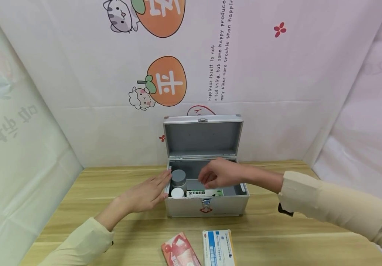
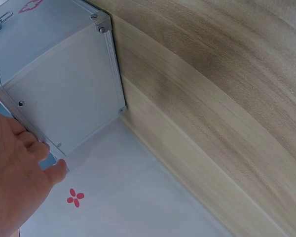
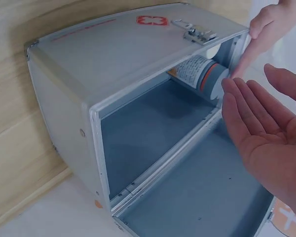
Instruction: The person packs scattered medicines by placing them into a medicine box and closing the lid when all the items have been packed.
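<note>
A silver first-aid case (image 1: 224,208) stands on the table with its lid (image 1: 202,138) raised. Inside, on the left, are a bottle with a grey cap (image 1: 178,177) and a bottle with a white cap (image 1: 177,193). A white and green medicine box (image 1: 201,193) lies along the front wall. My left hand (image 1: 144,194) rests on the case's left rim, its fingers extended; the left wrist view shows fingertips along that edge. Above the case's opening, my right hand (image 1: 222,173) holds nothing, its fingers loosely bent and apart from thumb in the right wrist view.
In front of the case, a red box (image 1: 181,251) and a white and blue medicine box (image 1: 219,247) lie on the wooden table (image 1: 277,229). Behind the case hangs a white printed cloth (image 1: 261,129), with more cloth at both sides.
</note>
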Motion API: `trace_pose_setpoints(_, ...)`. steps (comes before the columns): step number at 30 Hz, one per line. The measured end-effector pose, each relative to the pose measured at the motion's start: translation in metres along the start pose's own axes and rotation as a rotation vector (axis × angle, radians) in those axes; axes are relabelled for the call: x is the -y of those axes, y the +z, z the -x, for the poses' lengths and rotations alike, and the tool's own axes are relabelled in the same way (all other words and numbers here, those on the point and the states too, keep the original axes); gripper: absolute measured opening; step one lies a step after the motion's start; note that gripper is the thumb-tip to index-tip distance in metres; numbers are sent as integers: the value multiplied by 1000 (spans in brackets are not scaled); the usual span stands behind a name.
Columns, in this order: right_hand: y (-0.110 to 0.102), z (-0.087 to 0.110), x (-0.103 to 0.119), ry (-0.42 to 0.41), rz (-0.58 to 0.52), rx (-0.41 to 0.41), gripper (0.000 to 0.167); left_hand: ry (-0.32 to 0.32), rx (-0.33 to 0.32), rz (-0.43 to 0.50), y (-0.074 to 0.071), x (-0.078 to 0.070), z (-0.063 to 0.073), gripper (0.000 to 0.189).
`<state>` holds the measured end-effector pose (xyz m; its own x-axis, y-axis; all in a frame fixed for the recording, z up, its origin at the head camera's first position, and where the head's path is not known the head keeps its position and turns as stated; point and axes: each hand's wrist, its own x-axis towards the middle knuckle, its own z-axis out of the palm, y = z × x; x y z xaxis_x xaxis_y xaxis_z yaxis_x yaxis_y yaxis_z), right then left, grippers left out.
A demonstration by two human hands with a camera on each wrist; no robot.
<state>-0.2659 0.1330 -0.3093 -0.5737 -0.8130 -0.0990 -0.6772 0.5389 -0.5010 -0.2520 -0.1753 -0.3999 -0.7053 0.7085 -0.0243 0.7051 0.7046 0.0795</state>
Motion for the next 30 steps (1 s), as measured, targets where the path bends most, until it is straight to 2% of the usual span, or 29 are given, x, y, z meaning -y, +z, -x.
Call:
trace_pose_setpoints(7, 6, 16, 10, -20, -49, -28, 24, 7, 4, -19, 0, 1, 1, 66)
trace_pose_setpoints(20, 24, 35, 22, -72, -124, -6, 25, -7, 15, -18, 0, 0, 1, 66)
trace_pose_setpoints(30, 42, 43, 32, -89, -65, 39, 29, -4, 4, -16, 0, -1, 1, 66)
